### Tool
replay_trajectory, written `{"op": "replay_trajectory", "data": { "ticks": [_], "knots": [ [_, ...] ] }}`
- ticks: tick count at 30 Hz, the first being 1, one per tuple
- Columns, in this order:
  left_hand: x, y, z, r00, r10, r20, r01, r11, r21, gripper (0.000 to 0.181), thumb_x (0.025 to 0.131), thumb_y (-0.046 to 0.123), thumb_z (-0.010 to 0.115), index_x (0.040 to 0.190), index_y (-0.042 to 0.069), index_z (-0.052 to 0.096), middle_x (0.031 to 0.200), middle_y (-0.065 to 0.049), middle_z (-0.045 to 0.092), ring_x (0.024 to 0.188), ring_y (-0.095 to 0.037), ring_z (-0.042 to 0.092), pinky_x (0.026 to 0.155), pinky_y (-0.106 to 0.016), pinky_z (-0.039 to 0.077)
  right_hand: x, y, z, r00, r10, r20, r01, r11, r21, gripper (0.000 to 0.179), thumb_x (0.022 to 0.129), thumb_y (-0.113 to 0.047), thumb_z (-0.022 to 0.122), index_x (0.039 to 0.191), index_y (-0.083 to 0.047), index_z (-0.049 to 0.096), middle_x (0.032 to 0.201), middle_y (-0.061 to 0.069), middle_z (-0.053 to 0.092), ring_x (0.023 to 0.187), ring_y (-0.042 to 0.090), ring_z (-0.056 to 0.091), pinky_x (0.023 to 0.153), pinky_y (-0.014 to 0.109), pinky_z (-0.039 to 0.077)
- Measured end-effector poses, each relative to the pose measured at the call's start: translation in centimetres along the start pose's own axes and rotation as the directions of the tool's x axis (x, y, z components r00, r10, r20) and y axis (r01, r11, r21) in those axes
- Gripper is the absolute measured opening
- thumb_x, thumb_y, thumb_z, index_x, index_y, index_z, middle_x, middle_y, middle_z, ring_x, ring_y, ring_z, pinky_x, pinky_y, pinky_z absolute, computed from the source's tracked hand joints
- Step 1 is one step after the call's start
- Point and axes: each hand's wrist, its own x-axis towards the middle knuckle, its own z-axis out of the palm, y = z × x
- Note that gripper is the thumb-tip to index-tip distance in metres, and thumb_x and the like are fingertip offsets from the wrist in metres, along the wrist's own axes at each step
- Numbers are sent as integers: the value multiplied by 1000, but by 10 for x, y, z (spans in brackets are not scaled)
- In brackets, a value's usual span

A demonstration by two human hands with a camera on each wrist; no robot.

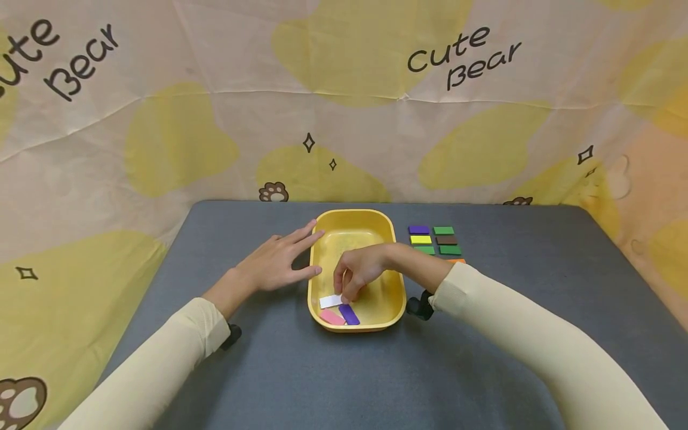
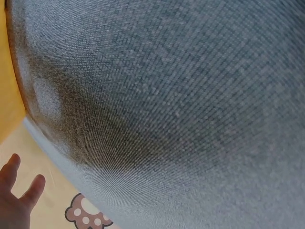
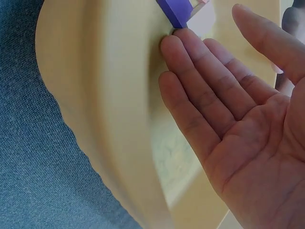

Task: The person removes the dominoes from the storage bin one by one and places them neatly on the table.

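A yellow plastic tray (image 1: 357,216) stands on the grey table, with a white block (image 1: 330,301), a purple block (image 1: 349,315) and a pink block (image 1: 332,317) at its near end. My right hand (image 1: 365,266) reaches down inside the tray, fingertips right at the white block's end. In the right wrist view, that hand's fingers (image 3: 200,90) are nearly straight, the thumb stands apart, and the white block (image 3: 201,19) shows just beyond the fingertips. My left hand (image 1: 279,257) is spread at the tray's left rim, holding nothing.
Right of the tray lie thin coloured blocks in two columns: a purple one (image 1: 418,230), a yellow one (image 1: 420,240), a brown one (image 1: 447,240) and several green ones. An orange block (image 1: 457,261) is partly hidden by my right arm. A patterned cloth (image 1: 344,71) hangs behind the table.
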Motion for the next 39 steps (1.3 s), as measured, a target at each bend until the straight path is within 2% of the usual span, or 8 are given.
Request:
{"op": "replay_trajectory", "data": {
  "ticks": [8, 14, 18, 23, 28, 33, 39],
  "knots": [
    [0, 0, 1, 1000, -5, 6, 5, 1000, -2, 80, 95, 67, 43, 159, 22, 26, 166, -2, 14, 141, -28, 41, 106, -55, 35, 2, -3, 4, 1000, 1, 24, -1, 1000, 3, 24, 91, -18, 72, 112, -6, 69, 82, 2, 68, 82, 17, 58, 79, 24, 48],
    [0, -1, 0, 1000, 0, 2, 0, 1000, 1, 81, 96, 68, 43, 159, 21, 26, 166, -2, 13, 141, -28, 41, 106, -55, 35, 1, -4, 7, 997, 66, 43, -69, 995, 72, 16, 91, -15, 73, 104, -7, 69, 83, 6, 69, 78, 19, 64, 81, 28, 54],
    [0, 0, 0, 1000, -3, 5, 3, 1000, 3, 81, 96, 67, 43, 159, 21, 26, 166, -2, 13, 141, -28, 41, 106, -55, 35, -1, -3, 8, 993, 104, 58, -109, 989, 96, 11, 91, -14, 73, 100, -8, 70, 88, 4, 70, 84, 24, 70, 83, 33, 56],
    [0, 0, 0, 1000, -8, 5, 8, 1000, 6, 81, 95, 68, 43, 160, 22, 26, 166, -2, 13, 142, -27, 40, 107, -55, 35, -3, -2, 10, 990, 119, 77, -125, 989, 77, 15, 90, -15, 75, 103, -9, 72, 91, 5, 70, 88, 26, 71, 84, 32, 56],
    [-1, 0, 0, 1000, -12, 5, 12, 1000, 3, 81, 95, 68, 43, 160, 22, 25, 166, -2, 13, 142, -28, 39, 107, -55, 34, -3, -5, 13, 985, 127, 118, -135, 989, 57, 18, 88, -13, 76, 106, -8, 73, 93, 4, 70, 85, 22, 71, 83, 32, 56],
    [-1, 0, 1, 1000, -5, 1, 5, 1000, 5, 81, 96, 67, 43, 160, 21, 26, 166, -3, 13, 141, -28, 40, 106, -55, 35, 0, -8, 16, 975, 142, 172, -153, 987, 49, 11, 88, -7, 75, 99, -6, 73, 88, 3, 70, 79, 17, 71, 82, 33, 57],
    [0, -1, 2, 1000, -9, 6, 9, 1000, 5, 81, 95, 68, 42, 160, 22, 25, 166, -2, 13, 142, -27, 39, 107, -54, 35, 2, -10, 20, 975, 133, 179, -134, 991, -8, 8, 88, -2, 73, 95, -6, 74, 84, 0, 69, 75, 13, 66, 81, 33, 57]
  ]
}}
